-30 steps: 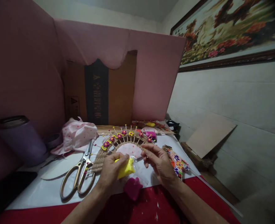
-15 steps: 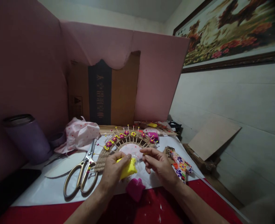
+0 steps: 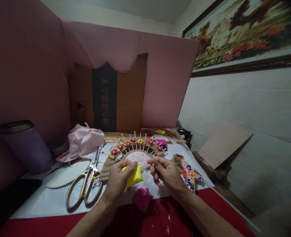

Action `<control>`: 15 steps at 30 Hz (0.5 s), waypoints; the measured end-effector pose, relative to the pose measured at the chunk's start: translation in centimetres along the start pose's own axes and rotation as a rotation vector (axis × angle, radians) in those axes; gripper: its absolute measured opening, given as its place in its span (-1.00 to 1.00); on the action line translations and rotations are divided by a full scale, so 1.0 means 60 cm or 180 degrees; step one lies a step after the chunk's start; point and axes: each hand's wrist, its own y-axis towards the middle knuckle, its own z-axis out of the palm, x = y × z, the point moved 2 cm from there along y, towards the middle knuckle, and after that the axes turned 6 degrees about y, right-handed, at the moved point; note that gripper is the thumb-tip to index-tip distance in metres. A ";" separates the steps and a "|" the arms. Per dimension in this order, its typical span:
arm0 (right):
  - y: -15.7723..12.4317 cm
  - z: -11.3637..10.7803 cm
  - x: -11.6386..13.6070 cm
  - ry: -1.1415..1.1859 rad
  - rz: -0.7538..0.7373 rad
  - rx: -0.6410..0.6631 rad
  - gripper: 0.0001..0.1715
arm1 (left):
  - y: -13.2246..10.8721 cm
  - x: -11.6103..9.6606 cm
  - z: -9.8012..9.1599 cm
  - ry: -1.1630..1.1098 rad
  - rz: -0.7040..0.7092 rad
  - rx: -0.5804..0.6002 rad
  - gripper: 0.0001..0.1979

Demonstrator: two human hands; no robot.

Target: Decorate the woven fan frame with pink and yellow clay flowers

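My left hand (image 3: 118,179) is closed on a lump of yellow modelling clay (image 3: 135,177) in clear plastic wrap. To its right, my right hand (image 3: 165,172) pinches a tiny bit of yellow clay (image 3: 153,164) between thumb and fingertips. Behind both hands lies an arched woven twine piece (image 3: 107,168) with short sticks, trimmed with magenta and yellow clay flowers (image 3: 128,143); the hands hide part of it. Below the yellow lump rests magenta clay (image 3: 142,199). Gold-handled scissors (image 3: 88,184) lie left of my left hand.
A purple tumbler (image 3: 24,146) and a spotted cloth (image 3: 85,141) stand at the left. Patterned fabric (image 3: 191,174) lies right of my right hand. Another magenta clay pack (image 3: 161,143) sits behind the arch. A pink-covered cardboard box (image 3: 130,98) walls the back.
The bit of yellow clay in my right fingertips shows more plainly as the fingers have shifted slightly. My left hand keeps its hold on the yellow lump. The whole view has drifted slightly.
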 end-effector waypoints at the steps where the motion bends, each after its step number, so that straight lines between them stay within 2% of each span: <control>1: 0.000 -0.001 -0.001 -0.0035 0.0047 0.0000 -0.62 | 0.000 0.000 0.000 0.0006 -0.0007 -0.0009 -0.69; 7: 0.001 -0.007 -0.001 0.0046 0.0028 -0.0063 -0.60 | -0.002 -0.003 0.003 -0.0074 -0.0027 0.0076 -0.67; 10: -0.003 -0.001 0.006 -0.0147 -0.0093 -0.0114 -0.66 | -0.004 -0.005 0.005 -0.0135 -0.0033 0.0159 -0.68; 15: -0.017 0.011 0.017 -0.0599 -0.0407 0.0060 -0.71 | -0.006 -0.004 0.004 -0.0105 -0.0082 0.0199 -0.68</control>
